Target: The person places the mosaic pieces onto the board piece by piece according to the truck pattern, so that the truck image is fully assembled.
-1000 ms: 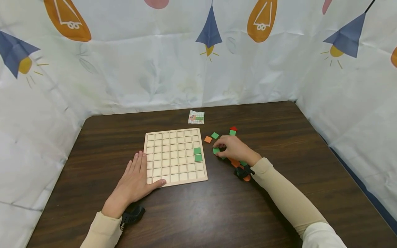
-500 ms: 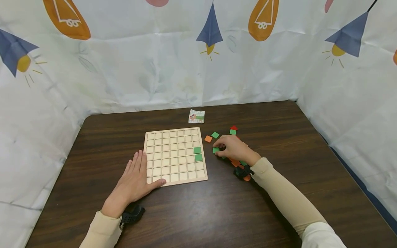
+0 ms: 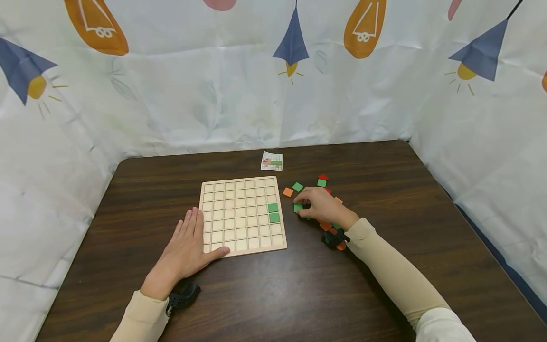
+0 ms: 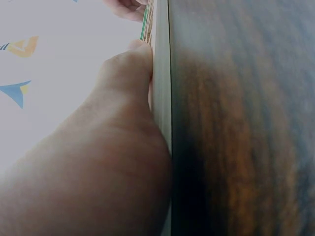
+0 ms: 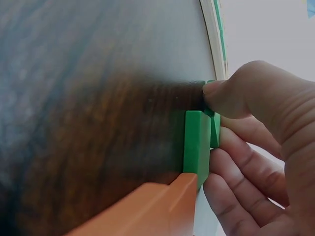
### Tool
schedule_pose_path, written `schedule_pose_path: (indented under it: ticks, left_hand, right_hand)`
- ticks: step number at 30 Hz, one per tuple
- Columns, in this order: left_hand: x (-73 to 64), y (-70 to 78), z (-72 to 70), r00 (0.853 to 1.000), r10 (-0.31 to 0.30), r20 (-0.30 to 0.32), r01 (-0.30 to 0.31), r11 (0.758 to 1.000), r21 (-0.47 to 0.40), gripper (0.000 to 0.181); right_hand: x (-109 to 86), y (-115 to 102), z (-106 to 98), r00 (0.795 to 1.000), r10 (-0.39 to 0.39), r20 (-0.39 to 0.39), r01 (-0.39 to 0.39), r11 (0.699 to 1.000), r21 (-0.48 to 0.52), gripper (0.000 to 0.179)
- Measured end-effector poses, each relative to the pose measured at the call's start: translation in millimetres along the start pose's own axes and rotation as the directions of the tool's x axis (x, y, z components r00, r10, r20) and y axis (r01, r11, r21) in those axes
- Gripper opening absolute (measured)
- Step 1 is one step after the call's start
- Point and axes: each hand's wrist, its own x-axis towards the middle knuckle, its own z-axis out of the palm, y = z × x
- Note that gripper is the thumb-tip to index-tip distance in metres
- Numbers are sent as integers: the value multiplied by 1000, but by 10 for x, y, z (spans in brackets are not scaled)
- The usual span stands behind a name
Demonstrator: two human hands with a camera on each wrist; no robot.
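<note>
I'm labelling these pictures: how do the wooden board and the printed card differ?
The wooden board is much larger than the printed card. The board is pale wood with two green tiles set in it; the card is white with coloured printing. The left hand touches the board, while no hand touches the card. Both lie on the dark table and show a grid.

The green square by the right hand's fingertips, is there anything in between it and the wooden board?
Nothing that I can see: straight across from the green square to the wooden board is just table. The orange square is close, but farther from the person.
</note>
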Motion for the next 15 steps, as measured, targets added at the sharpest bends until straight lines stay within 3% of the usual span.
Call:
schedule_pose_path:
  ticks: [15]
  left_hand:
    - [-9,2,3,1000,2,-14,-2,1000,1,129]
  right_hand:
    - [13,-64,-13,999,-30,-29,30,999,-21,24]
